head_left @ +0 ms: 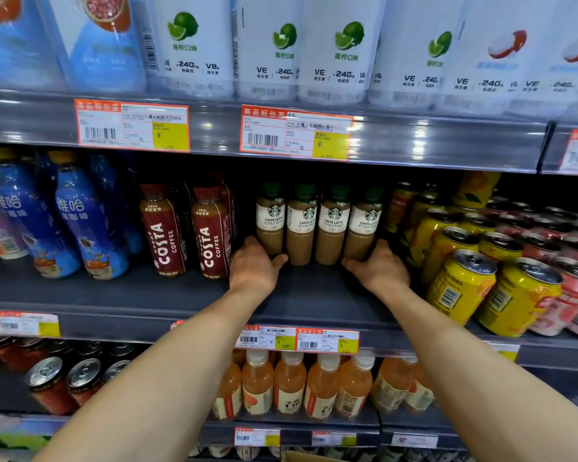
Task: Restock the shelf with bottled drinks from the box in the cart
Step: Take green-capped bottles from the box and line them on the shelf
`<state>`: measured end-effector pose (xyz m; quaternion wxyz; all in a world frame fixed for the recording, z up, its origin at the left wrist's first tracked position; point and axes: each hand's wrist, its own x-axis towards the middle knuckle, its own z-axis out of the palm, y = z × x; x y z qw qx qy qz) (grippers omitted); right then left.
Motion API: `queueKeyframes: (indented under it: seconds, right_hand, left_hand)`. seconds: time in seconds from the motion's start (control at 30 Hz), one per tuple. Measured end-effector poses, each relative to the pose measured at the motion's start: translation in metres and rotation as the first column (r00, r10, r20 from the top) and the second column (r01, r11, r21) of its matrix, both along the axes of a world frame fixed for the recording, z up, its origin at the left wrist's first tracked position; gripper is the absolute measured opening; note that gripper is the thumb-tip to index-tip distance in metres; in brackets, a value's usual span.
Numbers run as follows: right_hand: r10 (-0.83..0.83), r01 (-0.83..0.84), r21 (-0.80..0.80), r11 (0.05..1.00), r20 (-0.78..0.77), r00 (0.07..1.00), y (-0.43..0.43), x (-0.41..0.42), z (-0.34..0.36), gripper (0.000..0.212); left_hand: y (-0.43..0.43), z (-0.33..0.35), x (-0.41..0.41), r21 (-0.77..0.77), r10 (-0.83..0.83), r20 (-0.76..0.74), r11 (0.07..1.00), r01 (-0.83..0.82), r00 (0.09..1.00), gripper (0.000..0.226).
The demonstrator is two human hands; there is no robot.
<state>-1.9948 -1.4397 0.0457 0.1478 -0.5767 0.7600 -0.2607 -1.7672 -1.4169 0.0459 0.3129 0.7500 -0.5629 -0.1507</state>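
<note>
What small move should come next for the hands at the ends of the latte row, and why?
Probably slide the four latte bottles forward together: left hand and right hand bracket the row's ends, and bare shelf lies in front.

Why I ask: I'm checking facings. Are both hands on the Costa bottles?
No, the left hand and right hand hold the outer Starbucks latte bottles, beside the Costa bottles.

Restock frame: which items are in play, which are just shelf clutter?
In play: latte bottles, left grip and right grip holding the row's ends, middle shelf.
Clutter: Costa bottles, blue bottles, yellow cans, orange bottles, price tags.
</note>
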Motion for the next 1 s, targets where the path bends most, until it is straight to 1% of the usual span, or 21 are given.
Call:
queueKeyframes:
  seconds: [0.1,0.2,0.27,0.33,0.43,0.5,0.6,0.67,0.73,0.87,1.0]
  right_hand:
    - [0.009,-0.009,0.008,1.000,0.033,0.999,0.006,-0.003,0.000,0.066]
    - [0.028,-0.028,0.006,1.000,0.041,0.999,0.019,-0.003,-0.002,0.061]
    - [0.063,-0.063,0.014,0.998,0.005,0.998,0.032,-0.001,-0.003,0.061]
    - [0.127,-0.124,0.045,0.991,-0.063,0.990,0.049,0.001,-0.002,0.066]
    - [0.233,-0.224,0.084,0.971,-0.126,0.964,0.075,0.002,0.002,0.067]
    - [0.284,-0.268,0.116,0.956,-0.159,0.946,0.096,0.002,0.006,0.067]
    - [0.308,-0.289,0.120,0.950,-0.199,0.930,0.129,0.000,0.014,0.070]
    - [0.315,-0.303,0.086,0.949,-0.277,0.908,0.156,-0.003,0.016,0.064]
    - [0.327,-0.329,0.054,0.943,-0.338,0.882,0.180,-0.008,0.011,0.053]
    - [0.321,-0.327,0.042,0.944,-0.345,0.882,0.230,-0.018,-0.009,0.056]
    - [0.303,-0.278,0.123,0.953,-0.300,0.904,0.283,-0.035,-0.044,0.056]
  left_hand:
    - [0.008,0.005,0.000,0.046,-0.010,-0.005,0.999,0.010,1.000,0.060]
    - [0.023,0.008,0.002,0.061,-0.049,0.014,0.997,0.048,0.999,0.052]
    - [0.039,0.010,0.004,0.082,-0.101,0.082,0.992,0.094,0.992,0.049]
    - [0.059,0.010,0.005,0.107,-0.173,0.150,0.982,0.157,0.974,0.054]
    - [0.092,0.009,0.005,0.152,-0.271,0.216,0.958,0.242,0.938,0.065]
    - [0.115,0.007,0.003,0.171,-0.328,0.286,0.942,0.289,0.900,0.068]
    - [0.148,0.000,0.000,0.151,-0.378,0.437,0.925,0.348,0.816,0.071]
    - [0.170,-0.005,-0.002,0.119,-0.387,0.482,0.918,0.378,0.786,0.072]
    - [0.193,-0.014,-0.007,0.104,-0.409,0.487,0.904,0.414,0.771,0.070]
    - [0.240,-0.037,-0.021,0.153,-0.479,0.425,0.875,0.460,0.768,0.068]
    - [0.289,-0.070,-0.032,0.239,-0.552,0.325,0.834,0.498,0.768,0.061]
